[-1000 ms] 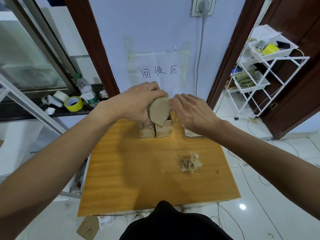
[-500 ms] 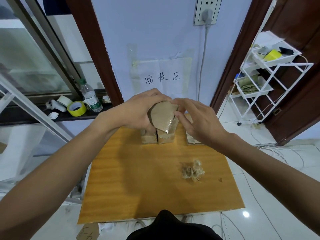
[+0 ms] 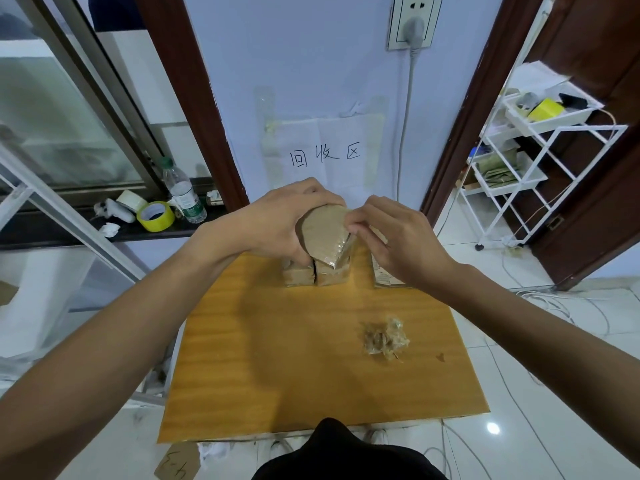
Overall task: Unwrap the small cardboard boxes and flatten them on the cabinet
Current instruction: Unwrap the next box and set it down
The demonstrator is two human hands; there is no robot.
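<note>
Left grip point(image 3: 277, 223) and right grip point(image 3: 398, 237) are bare, forearms too; a black garment point(image 3: 346, 455) shows bottom centre.

Your right hand point(image 3: 398, 240) has moved from the 3 o'clock side of the wrapped box point(image 3: 323, 233) up to its 1 o'clock corner. There the fingertips point(image 3: 356, 220) now pinch the edge. The box has turned, showing glossy tape along its 4 o'clock edge.

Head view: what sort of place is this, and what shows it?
Probably an indoor recycling corner: a taped wall sign reading 回收区, small cardboard boxes on the cabinet, a white cart.
</note>
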